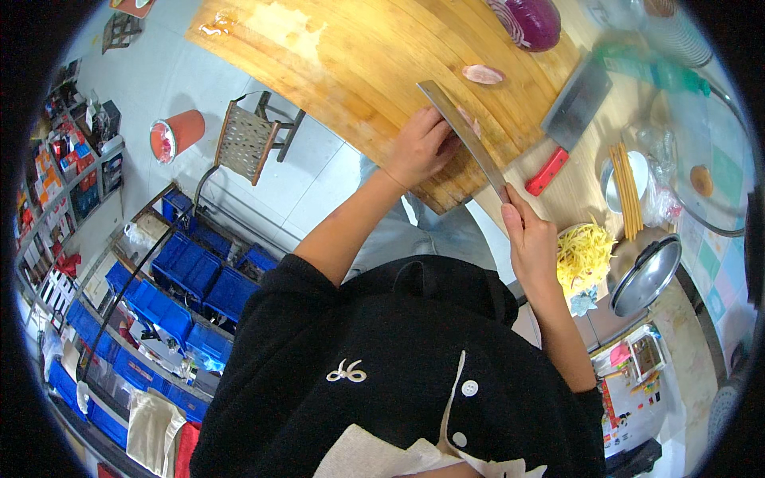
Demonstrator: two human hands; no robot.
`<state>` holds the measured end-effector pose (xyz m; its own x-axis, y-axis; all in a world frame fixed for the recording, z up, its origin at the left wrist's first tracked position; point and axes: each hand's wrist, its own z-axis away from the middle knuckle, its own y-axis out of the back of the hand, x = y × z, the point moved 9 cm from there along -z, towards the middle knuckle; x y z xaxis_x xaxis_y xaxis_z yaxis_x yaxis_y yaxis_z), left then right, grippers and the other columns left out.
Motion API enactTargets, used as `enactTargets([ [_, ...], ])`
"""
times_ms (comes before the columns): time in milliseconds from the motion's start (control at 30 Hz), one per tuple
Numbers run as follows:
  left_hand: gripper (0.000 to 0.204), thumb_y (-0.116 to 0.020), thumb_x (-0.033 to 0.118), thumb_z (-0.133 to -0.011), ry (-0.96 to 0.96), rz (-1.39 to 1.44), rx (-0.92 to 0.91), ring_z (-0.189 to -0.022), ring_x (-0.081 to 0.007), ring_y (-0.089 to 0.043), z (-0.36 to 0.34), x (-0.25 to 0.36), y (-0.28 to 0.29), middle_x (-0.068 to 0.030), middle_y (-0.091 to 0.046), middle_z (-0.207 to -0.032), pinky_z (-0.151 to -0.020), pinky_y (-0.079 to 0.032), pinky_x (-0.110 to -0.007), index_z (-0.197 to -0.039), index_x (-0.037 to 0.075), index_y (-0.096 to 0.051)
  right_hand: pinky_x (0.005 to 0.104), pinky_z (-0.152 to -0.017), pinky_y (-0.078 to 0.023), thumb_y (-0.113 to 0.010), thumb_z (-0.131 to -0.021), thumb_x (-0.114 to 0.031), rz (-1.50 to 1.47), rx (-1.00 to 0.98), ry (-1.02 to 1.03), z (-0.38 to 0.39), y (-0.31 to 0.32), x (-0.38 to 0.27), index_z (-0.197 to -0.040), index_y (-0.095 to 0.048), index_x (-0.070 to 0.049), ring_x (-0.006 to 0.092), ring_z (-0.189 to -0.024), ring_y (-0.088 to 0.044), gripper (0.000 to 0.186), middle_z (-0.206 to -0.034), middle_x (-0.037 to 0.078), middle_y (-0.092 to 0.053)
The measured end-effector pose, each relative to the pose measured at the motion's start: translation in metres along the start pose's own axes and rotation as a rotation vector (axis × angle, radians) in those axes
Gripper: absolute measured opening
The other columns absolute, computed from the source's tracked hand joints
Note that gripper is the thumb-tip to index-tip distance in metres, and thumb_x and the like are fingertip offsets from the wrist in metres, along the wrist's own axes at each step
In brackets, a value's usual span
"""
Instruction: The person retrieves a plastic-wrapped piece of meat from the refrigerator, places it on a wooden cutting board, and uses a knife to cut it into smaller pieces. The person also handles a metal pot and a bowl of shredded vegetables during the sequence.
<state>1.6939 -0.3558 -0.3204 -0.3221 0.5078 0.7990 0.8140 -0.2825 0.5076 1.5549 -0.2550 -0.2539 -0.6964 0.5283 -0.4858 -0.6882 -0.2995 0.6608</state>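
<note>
My right hand (532,239) is closed round the handle end of a kitchen knife (466,135), whose blade, seen nearly edge-on, slants up and left over the wooden cutting board (374,72). Beside the blade, my left hand (420,147) rests on the board with its fingers curled. A pinkish piece of meat (476,125) shows partly past the blade by those fingertips; the knife and hand hide the rest. Farther up the board lies a separate pale pink slice (484,74). A cut purple onion (532,22) sits at the board's far edge.
To the right of the board lies a cleaver (578,99) with a red handle. Nearby are shredded yellow food (584,256), wooden chopsticks (625,191) across a white bowl, a glass lid (647,275) and a green bottle (657,70). A woven stool (247,139) stands left.
</note>
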Motion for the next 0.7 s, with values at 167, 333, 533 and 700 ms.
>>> enactTargets([
  [167,0.033,-0.069,0.004,-0.065,0.009,0.037,-0.004,-0.084,-0.0313,-0.054,-0.004,0.001,0.003,-0.0133,-0.053,-0.097,-0.071,-0.047,-0.037,-0.095,0.001,-0.056,0.0419,-0.062,-0.048,-0.047,-0.090,-0.040,-0.059,0.060,0.055,-0.006,0.000,-0.006,-0.114,-0.057,-0.004,0.0374,-0.069,-0.062,0.045,-0.078,0.022,-0.062],
  [333,0.031,-0.069,0.006,-0.067,0.037,0.052,-0.040,-0.083,-0.0316,-0.054,-0.007,-0.001,0.006,-0.0132,-0.053,-0.096,-0.070,-0.047,-0.037,-0.095,0.001,-0.056,0.0428,-0.058,-0.048,-0.047,-0.090,-0.039,-0.079,0.037,0.017,-0.028,-0.022,-0.017,-0.116,-0.056,-0.002,0.0377,-0.065,-0.061,0.046,-0.073,0.021,-0.062],
  [533,0.031,-0.068,0.006,-0.068,0.097,0.095,-0.113,-0.088,-0.0318,-0.054,-0.009,-0.008,0.008,-0.0134,-0.053,-0.099,-0.073,-0.047,-0.037,-0.096,0.002,-0.055,0.0440,-0.055,-0.046,-0.047,-0.090,-0.038,-0.087,0.126,0.061,-0.043,-0.036,-0.023,-0.115,-0.057,-0.004,0.0377,-0.063,-0.061,0.043,-0.070,0.023,-0.061],
  [700,0.030,-0.068,0.006,-0.069,0.063,0.082,-0.097,-0.088,-0.0313,-0.054,-0.010,-0.004,0.010,-0.0126,-0.053,-0.099,-0.073,-0.047,-0.037,-0.096,0.003,-0.055,0.0369,-0.053,-0.044,-0.045,-0.092,-0.035,-0.284,0.087,-0.005,-0.053,-0.031,-0.006,-0.110,-0.059,-0.001,0.0273,-0.054,-0.055,0.042,-0.061,0.020,-0.055],
])
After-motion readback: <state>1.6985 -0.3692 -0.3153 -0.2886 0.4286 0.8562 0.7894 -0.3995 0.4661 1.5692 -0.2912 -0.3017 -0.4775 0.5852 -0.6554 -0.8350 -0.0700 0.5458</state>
